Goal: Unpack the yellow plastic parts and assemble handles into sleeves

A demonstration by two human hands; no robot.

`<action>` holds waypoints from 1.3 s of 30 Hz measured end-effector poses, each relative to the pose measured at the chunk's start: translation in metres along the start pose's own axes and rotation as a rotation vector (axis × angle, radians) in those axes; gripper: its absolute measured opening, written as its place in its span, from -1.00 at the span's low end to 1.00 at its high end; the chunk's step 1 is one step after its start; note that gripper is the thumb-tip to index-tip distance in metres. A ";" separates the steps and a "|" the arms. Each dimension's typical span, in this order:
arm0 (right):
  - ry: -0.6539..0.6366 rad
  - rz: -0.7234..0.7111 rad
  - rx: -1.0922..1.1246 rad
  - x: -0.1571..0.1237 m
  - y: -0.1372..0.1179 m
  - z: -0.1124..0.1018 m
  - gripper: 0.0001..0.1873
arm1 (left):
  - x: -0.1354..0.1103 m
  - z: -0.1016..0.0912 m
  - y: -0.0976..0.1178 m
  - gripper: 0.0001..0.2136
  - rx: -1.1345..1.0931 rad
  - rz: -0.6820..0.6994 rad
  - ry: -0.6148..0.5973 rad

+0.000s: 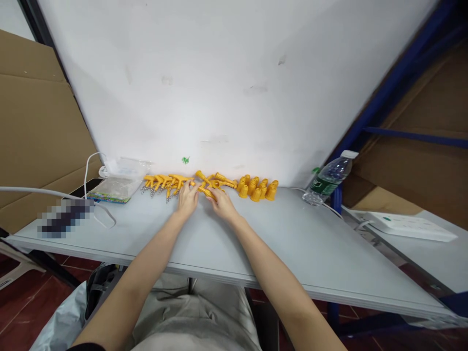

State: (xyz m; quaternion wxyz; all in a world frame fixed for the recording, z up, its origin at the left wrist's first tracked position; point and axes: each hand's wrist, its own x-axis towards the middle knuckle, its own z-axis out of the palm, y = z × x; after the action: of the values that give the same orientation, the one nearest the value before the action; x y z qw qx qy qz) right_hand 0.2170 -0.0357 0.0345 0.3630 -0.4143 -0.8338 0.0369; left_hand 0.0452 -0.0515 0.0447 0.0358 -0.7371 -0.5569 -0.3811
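Note:
Both my hands reach to the far edge of a grey table [278, 243], among yellow plastic parts. My left hand [187, 197] rests by a row of yellow parts with metal pins [163, 183], its fingers closed around a yellow piece. My right hand [222, 201] pinches another yellow piece [208, 193] next to it. Loose yellow stems [219, 180] lie just beyond the fingers. A cluster of upright yellow caps [258, 189] stands to the right of my right hand.
A white board [234, 83] rises behind the table. At the left lie a clear bag [115, 187], a white cable [89, 165] and a dark blurred object [64, 218]. A water bottle [329, 178] lies at the right; a white power strip [407, 225] sits beyond.

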 end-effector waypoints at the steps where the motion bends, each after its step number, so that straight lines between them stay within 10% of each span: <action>1: -0.006 -0.002 -0.011 0.000 -0.001 -0.001 -0.60 | 0.000 0.001 -0.001 -0.62 0.000 -0.002 0.004; 11: -0.014 -0.053 0.150 0.001 0.000 -0.001 -0.60 | 0.004 0.001 -0.008 -0.53 -0.067 0.084 0.040; 21: 0.019 -0.044 -0.187 0.003 -0.004 -0.015 -0.71 | 0.001 -0.003 0.002 -0.58 -0.181 0.000 -0.091; 28: 0.079 -0.026 -0.283 0.003 0.000 -0.018 -0.70 | 0.001 0.005 0.016 -0.75 -0.595 -0.285 -0.248; 39: -0.078 -0.028 -0.327 0.001 0.003 -0.011 -0.69 | -0.001 -0.001 0.010 -0.75 -0.436 -0.095 -0.051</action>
State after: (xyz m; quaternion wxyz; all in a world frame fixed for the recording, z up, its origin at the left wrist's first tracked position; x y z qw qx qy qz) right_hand 0.2256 -0.0354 0.0424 0.2589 -0.4546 -0.8477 -0.0881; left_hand 0.0536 -0.0563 0.0485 -0.1563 -0.7097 -0.4964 -0.4750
